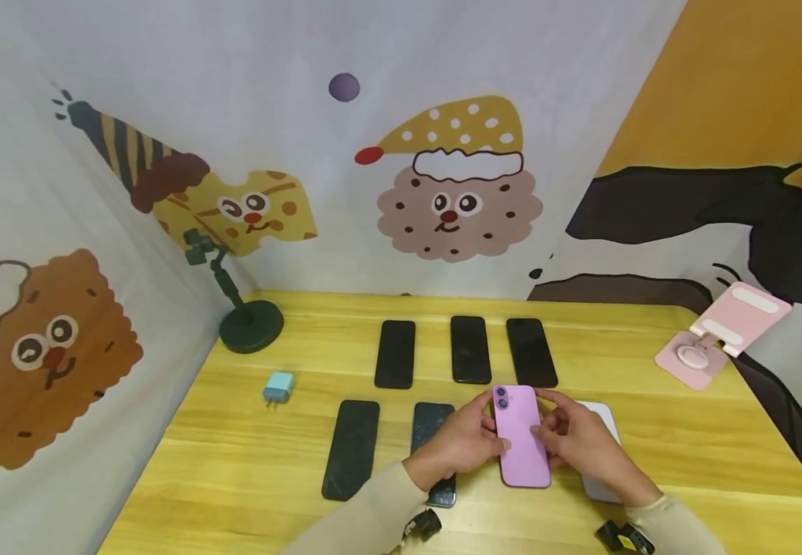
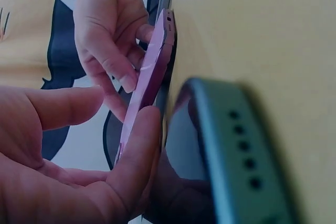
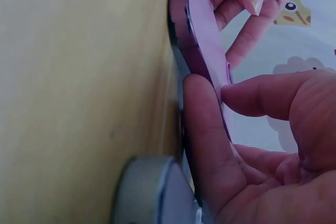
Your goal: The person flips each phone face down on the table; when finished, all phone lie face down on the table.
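A pink-purple smartphone (image 1: 522, 432) is held between my two hands, its camera side up, just over or on the table; I cannot tell whether it touches. My left hand (image 1: 462, 438) has its fingers curled at the phone's left edge. Its thumb (image 2: 73, 107) stands lifted a little off the phone's back. My right hand (image 1: 584, 439) pinches the right edge, its thumb (image 3: 257, 95) on the back and a finger (image 3: 202, 98) at the side. Under my left wrist lies a dark phone (image 1: 432, 425), partly hidden. A white phone-like slab (image 1: 602, 492) lies partly beneath my right hand.
Dark phones lie behind: left (image 1: 395, 354), middle (image 1: 470, 349) and right (image 1: 531, 352). Another dark phone (image 1: 351, 449) lies front left. A blue charger plug (image 1: 279, 387) and a dark green stand (image 1: 251, 325) are at left, a pink folding stand (image 1: 694, 361) at right.
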A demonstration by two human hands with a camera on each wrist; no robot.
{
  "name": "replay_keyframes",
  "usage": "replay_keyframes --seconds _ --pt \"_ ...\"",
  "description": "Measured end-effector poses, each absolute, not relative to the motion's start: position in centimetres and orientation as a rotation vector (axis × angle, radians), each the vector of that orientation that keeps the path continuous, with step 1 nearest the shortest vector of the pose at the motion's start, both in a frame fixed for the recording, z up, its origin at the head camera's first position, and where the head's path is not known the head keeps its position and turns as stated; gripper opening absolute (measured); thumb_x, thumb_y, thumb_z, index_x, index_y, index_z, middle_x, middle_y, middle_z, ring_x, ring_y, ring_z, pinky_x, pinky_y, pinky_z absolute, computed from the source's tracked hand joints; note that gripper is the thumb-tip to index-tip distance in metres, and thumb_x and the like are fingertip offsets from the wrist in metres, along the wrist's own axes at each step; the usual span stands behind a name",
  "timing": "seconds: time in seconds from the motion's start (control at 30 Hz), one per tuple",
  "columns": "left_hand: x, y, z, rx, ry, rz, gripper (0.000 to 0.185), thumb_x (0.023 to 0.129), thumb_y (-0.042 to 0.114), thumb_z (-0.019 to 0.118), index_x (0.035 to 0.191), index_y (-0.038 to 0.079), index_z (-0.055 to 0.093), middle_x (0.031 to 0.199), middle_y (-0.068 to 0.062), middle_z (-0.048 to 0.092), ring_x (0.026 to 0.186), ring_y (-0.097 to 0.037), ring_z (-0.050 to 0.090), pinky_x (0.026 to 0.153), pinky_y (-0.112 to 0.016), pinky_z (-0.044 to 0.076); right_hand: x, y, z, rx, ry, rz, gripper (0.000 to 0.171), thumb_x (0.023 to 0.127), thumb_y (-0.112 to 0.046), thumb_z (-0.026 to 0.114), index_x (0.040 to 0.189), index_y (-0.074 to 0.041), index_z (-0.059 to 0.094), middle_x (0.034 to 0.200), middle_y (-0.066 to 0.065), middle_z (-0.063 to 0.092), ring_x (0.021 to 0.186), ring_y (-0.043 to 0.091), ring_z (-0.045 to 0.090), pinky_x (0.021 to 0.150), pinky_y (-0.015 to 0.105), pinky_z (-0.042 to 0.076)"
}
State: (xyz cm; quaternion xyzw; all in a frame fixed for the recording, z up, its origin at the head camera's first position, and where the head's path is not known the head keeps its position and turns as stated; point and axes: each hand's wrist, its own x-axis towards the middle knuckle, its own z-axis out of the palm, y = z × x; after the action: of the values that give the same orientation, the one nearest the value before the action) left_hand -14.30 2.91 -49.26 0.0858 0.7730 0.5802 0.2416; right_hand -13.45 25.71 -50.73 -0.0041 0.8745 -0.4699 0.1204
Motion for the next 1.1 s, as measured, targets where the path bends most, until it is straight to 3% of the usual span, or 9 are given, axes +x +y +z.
replay_keyframes --seconds 0.37,0.63,1.1 --pt "-14.7 2.6 -49.8 0.246 2.125 1.573 0.078 0.091 0.004 0.081 0.16 0.012 0.046 0.1 -0.006 0.068 0.08 -0.01 0.066 0.07 -0.024 0.055 -13.3 25.6 -50.5 0.048 2.55 -1.331 0.069 0.094 -0.005 0.078 0.155 0.0 0.047 0.086 0.011 0.065 0.067 0.021 0.067 0.055 0.032 0.062" --pt "-14.7 2.3 -49.8 0.258 2.129 1.553 0.076 0.093 0.005 0.079 0.161 0.013 0.047 0.109 -0.006 0.067 0.082 -0.009 0.063 0.069 -0.023 0.054 -13.4 26.0 -50.4 0.01 2.553 -1.315 0.068 0.092 -0.006 0.08 0.151 0.006 0.05 0.086 0.009 0.068 0.069 0.017 0.069 0.057 0.031 0.062" --pt "-14.6 1.9 -49.4 0.26 2.105 1.55 0.063 0.095 0.01 0.079 0.153 0.01 0.054 0.123 -0.01 0.068 0.095 -0.011 0.069 0.079 -0.029 0.058 -13.3 26.0 -49.9 0.049 2.508 -1.354 0.056 0.09 -0.007 0.083 0.139 0.003 0.059 0.086 0.011 0.066 0.071 0.023 0.069 0.059 0.034 0.064"
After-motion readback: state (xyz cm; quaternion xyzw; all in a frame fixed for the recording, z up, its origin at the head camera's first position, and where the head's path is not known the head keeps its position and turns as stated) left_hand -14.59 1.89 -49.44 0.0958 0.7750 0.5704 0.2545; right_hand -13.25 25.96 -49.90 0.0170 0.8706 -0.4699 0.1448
